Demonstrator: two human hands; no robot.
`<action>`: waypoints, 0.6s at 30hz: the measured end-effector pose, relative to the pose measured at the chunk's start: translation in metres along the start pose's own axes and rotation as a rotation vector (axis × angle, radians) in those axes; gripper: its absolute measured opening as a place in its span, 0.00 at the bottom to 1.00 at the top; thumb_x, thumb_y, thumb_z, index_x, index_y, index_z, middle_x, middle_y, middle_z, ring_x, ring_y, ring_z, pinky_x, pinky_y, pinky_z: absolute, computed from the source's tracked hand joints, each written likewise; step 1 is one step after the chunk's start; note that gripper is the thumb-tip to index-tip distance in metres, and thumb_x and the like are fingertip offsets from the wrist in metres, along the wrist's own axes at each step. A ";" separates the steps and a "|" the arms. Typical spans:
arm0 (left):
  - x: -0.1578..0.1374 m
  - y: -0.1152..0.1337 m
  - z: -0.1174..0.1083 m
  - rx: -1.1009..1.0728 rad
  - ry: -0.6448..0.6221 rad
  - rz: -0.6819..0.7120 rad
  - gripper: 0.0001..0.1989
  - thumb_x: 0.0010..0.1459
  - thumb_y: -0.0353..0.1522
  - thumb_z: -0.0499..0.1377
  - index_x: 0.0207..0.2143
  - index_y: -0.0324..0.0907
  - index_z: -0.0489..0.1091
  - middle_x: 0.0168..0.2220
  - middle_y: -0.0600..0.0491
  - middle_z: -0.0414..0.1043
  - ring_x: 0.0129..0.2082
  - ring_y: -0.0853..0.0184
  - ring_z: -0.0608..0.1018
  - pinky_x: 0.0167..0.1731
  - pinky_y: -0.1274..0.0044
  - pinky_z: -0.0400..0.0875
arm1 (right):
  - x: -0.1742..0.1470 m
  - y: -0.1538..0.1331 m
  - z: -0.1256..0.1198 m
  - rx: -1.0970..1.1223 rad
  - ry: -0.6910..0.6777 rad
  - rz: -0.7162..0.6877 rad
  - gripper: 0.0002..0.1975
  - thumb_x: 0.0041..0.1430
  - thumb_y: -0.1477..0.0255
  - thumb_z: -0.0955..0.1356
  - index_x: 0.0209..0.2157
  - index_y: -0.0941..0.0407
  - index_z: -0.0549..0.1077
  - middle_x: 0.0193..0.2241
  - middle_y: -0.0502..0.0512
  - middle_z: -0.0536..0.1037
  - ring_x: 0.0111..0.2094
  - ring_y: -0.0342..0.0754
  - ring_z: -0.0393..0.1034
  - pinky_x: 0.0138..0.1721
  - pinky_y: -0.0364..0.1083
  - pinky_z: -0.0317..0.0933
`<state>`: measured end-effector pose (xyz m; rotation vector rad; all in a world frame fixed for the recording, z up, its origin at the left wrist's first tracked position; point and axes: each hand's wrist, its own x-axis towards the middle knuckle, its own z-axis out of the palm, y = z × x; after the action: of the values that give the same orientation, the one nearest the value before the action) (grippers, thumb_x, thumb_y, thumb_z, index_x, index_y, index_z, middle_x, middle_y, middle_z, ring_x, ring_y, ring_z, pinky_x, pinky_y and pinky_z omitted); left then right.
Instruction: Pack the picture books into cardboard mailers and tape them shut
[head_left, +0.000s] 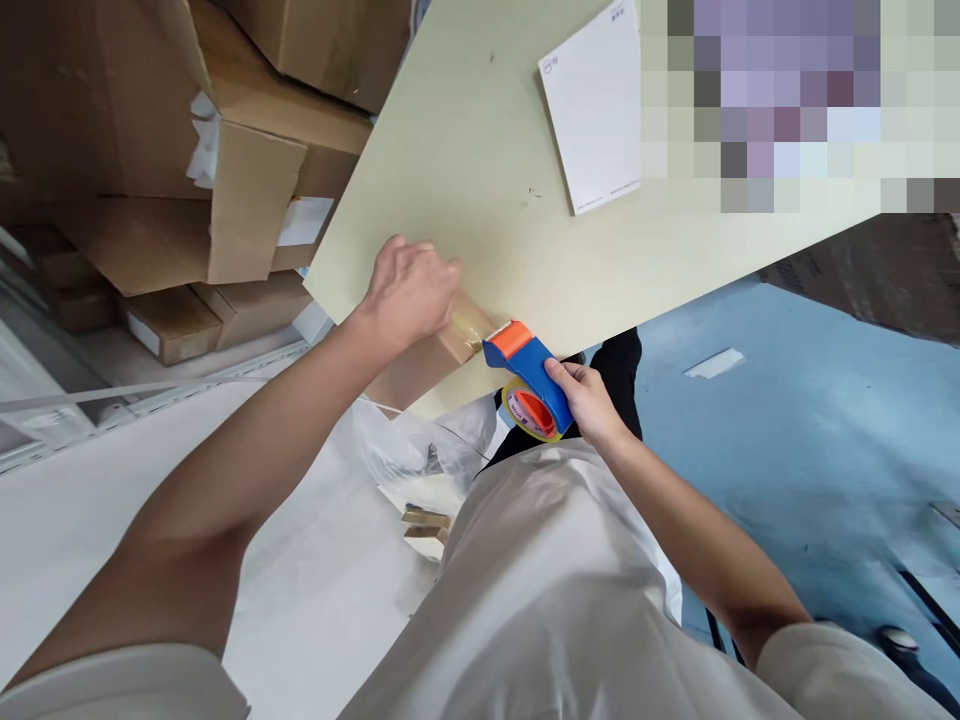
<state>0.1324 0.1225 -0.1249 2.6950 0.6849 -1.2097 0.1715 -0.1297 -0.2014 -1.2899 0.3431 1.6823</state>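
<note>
A small brown cardboard box [424,375] sits at the near left corner of the pale table. My left hand [412,285] is closed over its top, pressing on it; the fingertips are hidden. Clear packing tape [474,325] runs from the box top to the toothed edge of a blue and orange tape dispenser [536,375]. With thumb and fingers wrapped round the dispenser's blue body, my right hand [589,400] holds it tilted just off the box's right end. A tape roll [534,408] hangs on its underside, near my waist.
On the table [442,150] lies a white sheet or pad [592,110]. Large open cardboard boxes [255,190] crowd the left side. Below the table edge is a clear plastic bag [427,440] with cardboard scraps [427,530]. A blurred-out patch covers the upper right.
</note>
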 end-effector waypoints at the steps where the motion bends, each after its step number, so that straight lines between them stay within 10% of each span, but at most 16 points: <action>1: -0.001 -0.001 0.001 -0.018 0.009 0.002 0.15 0.55 0.36 0.56 0.42 0.40 0.73 0.38 0.45 0.72 0.53 0.49 0.69 0.56 0.57 0.52 | 0.000 0.001 0.001 -0.003 -0.001 -0.007 0.26 0.47 0.46 0.70 0.24 0.58 0.75 0.19 0.52 0.75 0.21 0.45 0.68 0.23 0.44 0.61; 13: -0.016 -0.041 0.026 -0.229 -0.176 0.277 0.26 0.53 0.50 0.49 0.41 0.44 0.75 0.45 0.53 0.73 0.58 0.55 0.68 0.57 0.61 0.49 | 0.004 0.011 -0.005 0.034 -0.138 0.124 0.26 0.49 0.47 0.69 0.27 0.58 0.77 0.23 0.56 0.79 0.26 0.49 0.73 0.30 0.46 0.67; 18: -0.030 -0.043 0.028 -0.210 -0.020 0.251 0.33 0.50 0.55 0.54 0.51 0.44 0.70 0.55 0.49 0.68 0.61 0.51 0.63 0.61 0.57 0.40 | 0.011 0.011 -0.001 0.036 -0.203 0.240 0.25 0.55 0.48 0.66 0.34 0.57 0.78 0.28 0.57 0.81 0.33 0.52 0.76 0.37 0.49 0.70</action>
<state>0.0763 0.1424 -0.1186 2.5016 0.4266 -1.0388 0.1637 -0.1302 -0.2150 -1.0735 0.4170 1.9812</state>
